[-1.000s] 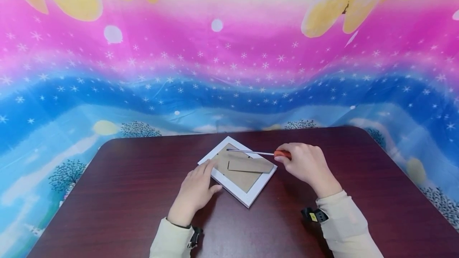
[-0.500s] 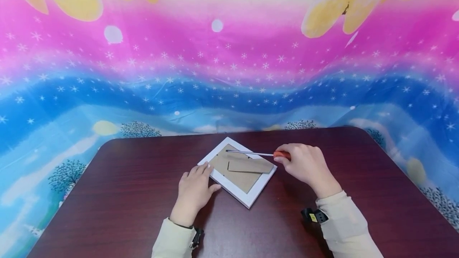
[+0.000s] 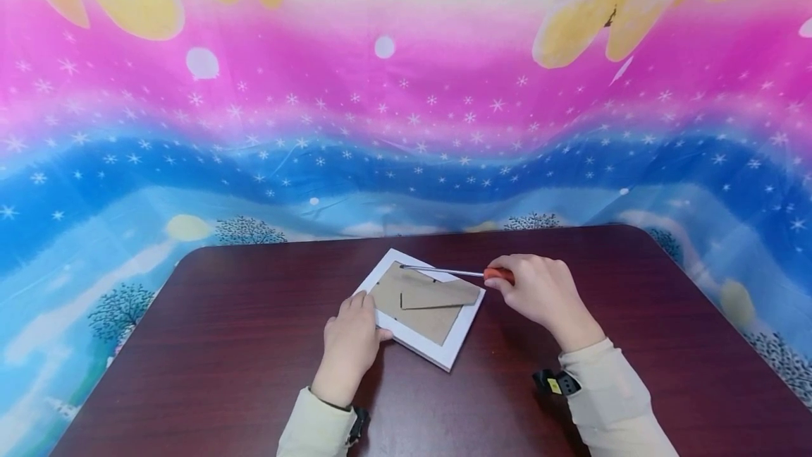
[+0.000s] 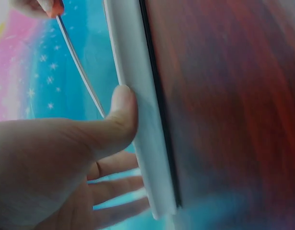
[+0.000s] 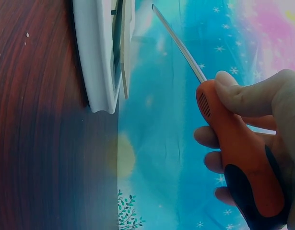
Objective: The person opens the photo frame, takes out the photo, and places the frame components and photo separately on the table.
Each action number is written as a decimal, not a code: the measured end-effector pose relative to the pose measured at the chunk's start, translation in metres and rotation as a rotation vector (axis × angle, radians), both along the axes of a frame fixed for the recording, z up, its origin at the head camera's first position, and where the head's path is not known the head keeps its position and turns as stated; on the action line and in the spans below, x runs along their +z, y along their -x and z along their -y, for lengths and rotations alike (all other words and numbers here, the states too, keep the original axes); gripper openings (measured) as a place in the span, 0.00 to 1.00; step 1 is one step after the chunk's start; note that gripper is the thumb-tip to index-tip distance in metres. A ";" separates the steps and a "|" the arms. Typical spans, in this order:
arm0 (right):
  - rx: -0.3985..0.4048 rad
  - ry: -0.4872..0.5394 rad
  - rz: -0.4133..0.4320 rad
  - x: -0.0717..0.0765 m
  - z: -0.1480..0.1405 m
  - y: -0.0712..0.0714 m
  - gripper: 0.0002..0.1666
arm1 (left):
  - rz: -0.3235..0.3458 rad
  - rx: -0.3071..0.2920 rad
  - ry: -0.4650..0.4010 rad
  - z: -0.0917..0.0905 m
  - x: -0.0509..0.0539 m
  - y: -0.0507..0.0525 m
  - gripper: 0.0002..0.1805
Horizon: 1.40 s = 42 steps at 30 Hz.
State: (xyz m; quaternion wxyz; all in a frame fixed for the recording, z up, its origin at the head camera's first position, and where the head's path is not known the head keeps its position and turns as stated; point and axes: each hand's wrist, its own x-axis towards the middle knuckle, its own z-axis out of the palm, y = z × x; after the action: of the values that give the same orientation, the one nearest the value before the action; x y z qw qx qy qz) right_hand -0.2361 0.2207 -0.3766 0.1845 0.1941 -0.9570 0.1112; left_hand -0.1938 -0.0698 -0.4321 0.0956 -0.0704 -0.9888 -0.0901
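A white picture frame (image 3: 466, 326) lies face down on the table, its brown backing (image 3: 421, 319) up and the stand flap (image 3: 438, 296) slightly raised. My left hand (image 3: 352, 337) grips the frame's left corner; in the left wrist view the thumb of this hand (image 4: 65, 153) presses the white side (image 4: 142, 96), fingers beyond it. My right hand (image 3: 545, 295) holds a screwdriver (image 3: 499, 274) by its orange handle, its shaft reaching left above the backing. The right wrist view shows the tip of the screwdriver (image 5: 243, 143) clear of the frame (image 5: 94, 57).
The dark red table (image 3: 222, 344) extends around the frame and both hands. Behind its far edge hangs a colourful curtain (image 3: 406, 104) with snowflakes and trees. Black bands with small devices are on both wrists.
The frame has turned slightly counterclockwise, its far corner going left and near corner right. My left hand has shifted a little right with its fingers drawn in. My right hand has barely moved.
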 end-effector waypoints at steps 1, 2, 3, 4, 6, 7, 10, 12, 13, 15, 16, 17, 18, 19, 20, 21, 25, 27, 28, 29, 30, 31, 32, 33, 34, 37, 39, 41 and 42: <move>0.000 -0.001 0.000 0.000 0.000 0.000 0.09 | -0.010 0.012 0.010 -0.002 0.001 -0.001 0.38; 0.000 -0.002 0.001 0.000 0.000 0.000 0.09 | -0.025 0.024 0.022 -0.004 0.001 -0.001 0.37; 0.001 -0.004 0.001 0.000 0.000 0.000 0.09 | -0.040 0.035 0.038 -0.005 0.002 -0.002 0.36; 0.001 -0.005 0.002 0.000 0.000 0.000 0.09 | -0.055 0.046 0.051 -0.007 0.002 -0.003 0.35; 0.002 -0.007 0.003 0.000 0.000 -0.001 0.09 | -0.075 0.068 0.075 -0.011 0.003 -0.005 0.35; 0.003 -0.007 0.003 0.000 0.000 -0.001 0.10 | -0.081 0.078 0.091 -0.013 0.003 -0.006 0.35; 0.001 -0.007 0.007 0.001 0.000 -0.001 0.10 | -0.083 0.094 0.135 -0.018 0.003 -0.007 0.35; -0.001 -0.005 0.011 0.001 0.000 -0.002 0.10 | -0.088 0.091 0.151 -0.019 0.004 -0.007 0.36; -0.002 -0.004 0.013 0.001 0.000 -0.002 0.10 | -0.092 0.084 0.155 -0.019 0.004 -0.007 0.36; -0.003 -0.002 0.017 0.001 0.000 -0.002 0.10 | -0.102 0.062 0.155 -0.017 0.004 -0.007 0.36; -0.004 -0.001 0.018 0.001 0.000 -0.002 0.10 | -0.112 0.048 0.150 -0.015 0.005 -0.006 0.35; -0.003 -0.001 0.017 0.001 -0.001 -0.002 0.10 | -0.120 0.033 0.143 -0.013 0.005 -0.005 0.34; -0.003 -0.001 0.016 0.001 -0.001 -0.002 0.10 | -0.123 0.017 0.133 -0.011 0.005 -0.004 0.32; -0.003 0.000 0.016 0.001 -0.001 -0.002 0.10 | -0.123 0.002 0.117 -0.008 0.006 -0.003 0.30; -0.003 0.000 0.015 0.001 -0.001 -0.002 0.10 | -0.123 -0.011 0.100 -0.005 0.007 -0.002 0.27; -0.003 -0.001 0.014 0.001 -0.001 -0.002 0.10 | -0.122 -0.022 0.082 -0.002 0.007 -0.001 0.25; -0.004 -0.005 0.015 0.001 0.000 -0.002 0.10 | -0.091 -0.036 0.010 0.009 0.009 0.002 0.22; -0.006 -0.007 0.016 0.001 0.000 -0.002 0.10 | -0.065 -0.040 -0.006 0.014 0.009 0.003 0.24; -0.007 -0.007 0.018 0.001 0.000 -0.002 0.10 | -0.057 -0.041 -0.010 0.016 0.008 0.003 0.26; -0.008 -0.007 0.019 0.001 0.000 -0.002 0.10 | -0.053 -0.041 -0.013 0.017 0.007 0.003 0.27; -0.008 -0.007 0.020 0.001 0.000 -0.002 0.10 | -0.051 -0.042 -0.015 0.018 0.006 0.004 0.28; -0.008 -0.008 0.020 0.001 0.000 -0.002 0.10 | -0.048 -0.043 -0.015 0.019 0.005 0.005 0.28; -0.009 -0.008 0.020 0.001 0.000 -0.001 0.10 | -0.051 -0.042 -0.014 0.019 0.003 0.006 0.29; -0.009 -0.008 0.020 0.001 0.000 -0.001 0.10 | -0.058 -0.038 -0.016 0.019 0.002 0.006 0.29; -0.009 -0.008 0.020 0.001 0.000 -0.001 0.10 | -0.065 -0.034 -0.019 0.019 0.001 0.007 0.28; -0.009 -0.006 0.020 0.001 0.000 -0.001 0.10 | -0.075 -0.018 -0.047 0.018 -0.001 0.007 0.27; -0.010 -0.004 0.022 0.001 0.000 -0.001 0.10 | -0.082 -0.002 -0.067 0.015 -0.001 0.006 0.26; -0.010 -0.003 0.024 0.001 0.001 -0.001 0.10 | -0.095 0.012 -0.084 0.012 -0.001 0.004 0.24; -0.010 -0.003 0.025 0.001 0.001 -0.001 0.11 | -0.105 0.019 -0.088 0.010 -0.001 0.003 0.24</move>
State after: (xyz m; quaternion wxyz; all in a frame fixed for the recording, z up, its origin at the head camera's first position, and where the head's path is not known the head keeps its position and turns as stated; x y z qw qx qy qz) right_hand -0.2346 0.2201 -0.3756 0.1727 0.1883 -0.9604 0.1112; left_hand -0.1971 -0.0801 -0.4329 0.1513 -0.0616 -0.9781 -0.1286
